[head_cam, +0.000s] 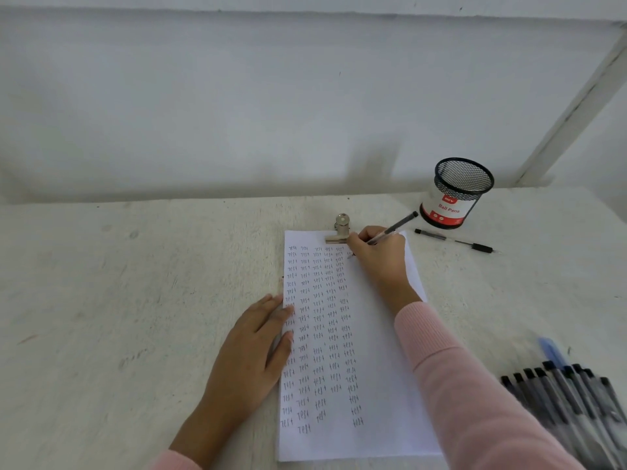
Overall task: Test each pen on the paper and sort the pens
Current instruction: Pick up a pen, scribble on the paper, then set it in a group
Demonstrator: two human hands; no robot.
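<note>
1. The pen (pixel 383 234) under test is pinched in my right hand (pixel 378 256). Its tip is down on the paper (pixel 376 368) at about one o'clock on the sheet, just below the clip (pixel 341 228).
2. My left hand (pixel 258 347) lies flat with straight fingers, pressing the sheet's edge at nine o'clock.
3. If that hand lifts, I judge the stroke could drag the sheet askew. My sleeve (pixel 451 374) lies across the right side and could smear ink.
4. Sorting could go wrong. A loose pen (pixel 454 241) lies at two o'clock by the cup (pixel 456 195), and a pile of pens (pixel 576 401) sits at four o'clock, so the groups are easy to mix.
5. My fingers hide the tip, so I cannot tell whether it marks. The cup's inside is unclear. The pile is blurred and cut off by the frame.
</note>
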